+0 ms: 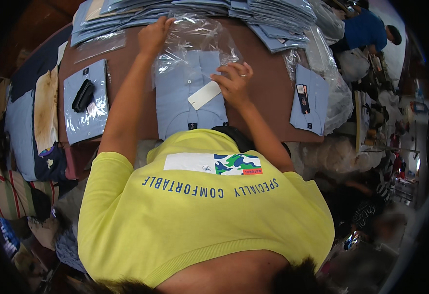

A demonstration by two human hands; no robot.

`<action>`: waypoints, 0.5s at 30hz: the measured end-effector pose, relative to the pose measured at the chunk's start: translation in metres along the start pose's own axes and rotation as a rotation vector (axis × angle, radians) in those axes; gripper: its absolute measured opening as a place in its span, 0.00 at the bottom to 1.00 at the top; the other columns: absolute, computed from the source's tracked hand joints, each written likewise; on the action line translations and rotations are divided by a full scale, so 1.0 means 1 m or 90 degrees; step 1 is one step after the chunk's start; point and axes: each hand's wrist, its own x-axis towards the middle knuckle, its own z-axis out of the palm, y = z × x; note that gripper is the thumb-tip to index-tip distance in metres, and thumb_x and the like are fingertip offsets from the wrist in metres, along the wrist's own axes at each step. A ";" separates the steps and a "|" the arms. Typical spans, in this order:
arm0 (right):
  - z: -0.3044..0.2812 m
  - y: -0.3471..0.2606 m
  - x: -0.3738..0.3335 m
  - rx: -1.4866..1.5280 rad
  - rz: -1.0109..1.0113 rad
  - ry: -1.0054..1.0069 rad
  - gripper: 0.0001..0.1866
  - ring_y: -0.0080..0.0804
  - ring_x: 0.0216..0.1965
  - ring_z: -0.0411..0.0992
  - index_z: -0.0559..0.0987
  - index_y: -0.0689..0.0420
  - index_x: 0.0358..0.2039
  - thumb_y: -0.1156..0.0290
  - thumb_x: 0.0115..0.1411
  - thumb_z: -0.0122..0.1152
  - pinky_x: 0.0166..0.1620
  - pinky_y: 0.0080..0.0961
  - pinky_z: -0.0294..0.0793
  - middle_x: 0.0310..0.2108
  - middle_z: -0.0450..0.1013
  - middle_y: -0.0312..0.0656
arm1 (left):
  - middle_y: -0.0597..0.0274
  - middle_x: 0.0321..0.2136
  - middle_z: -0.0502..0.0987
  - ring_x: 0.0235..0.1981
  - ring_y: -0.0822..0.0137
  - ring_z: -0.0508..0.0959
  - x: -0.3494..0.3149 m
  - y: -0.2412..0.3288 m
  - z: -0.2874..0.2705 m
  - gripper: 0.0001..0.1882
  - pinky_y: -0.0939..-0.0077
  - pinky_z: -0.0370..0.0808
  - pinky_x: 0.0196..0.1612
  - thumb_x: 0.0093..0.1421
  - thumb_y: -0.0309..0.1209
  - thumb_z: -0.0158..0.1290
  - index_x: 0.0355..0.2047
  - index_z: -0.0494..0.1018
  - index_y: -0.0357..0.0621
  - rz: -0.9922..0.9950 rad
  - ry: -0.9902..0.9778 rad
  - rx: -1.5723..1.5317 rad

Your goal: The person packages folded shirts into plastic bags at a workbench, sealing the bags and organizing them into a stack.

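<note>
Yellow shirt back (pixel 200 215) of the person fills the near frame, arms reaching out over a brown surface (pixel 263 98). Step in hand looks like bagging: a folded light-blue shirt (pixel 187 98) lies flat at the surface's near edge, its far half already inside a clear plastic bag (pixel 195 36). Left hand (pixel 153 34) is closed on the bag's far edge, pinching the film. Right hand (pixel 234 83) rests half open, fingers spread on the shirt just beside a white hang tag (pixel 203 95), holding nothing. Next move, by my read, needs the shirt pinned flat while the film gets drawn toward the collar end, tag kept from snagging. Bagged shirt with a black item on it (pixel 84 100) lies to the left, another bagged shirt (pixel 308 100) to the right, stack of packed shirts (pixel 195 10) along the far edge
</note>
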 end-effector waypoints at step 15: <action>-0.021 0.064 0.024 0.025 0.095 0.054 0.16 0.31 0.41 0.70 0.82 0.46 0.33 0.81 0.44 0.60 0.51 0.34 0.62 0.36 0.73 0.32 | 0.58 0.26 0.73 0.28 0.58 0.73 0.044 0.037 -0.044 0.19 0.62 0.69 0.39 0.55 0.39 0.54 0.47 0.69 0.52 0.319 0.221 -0.079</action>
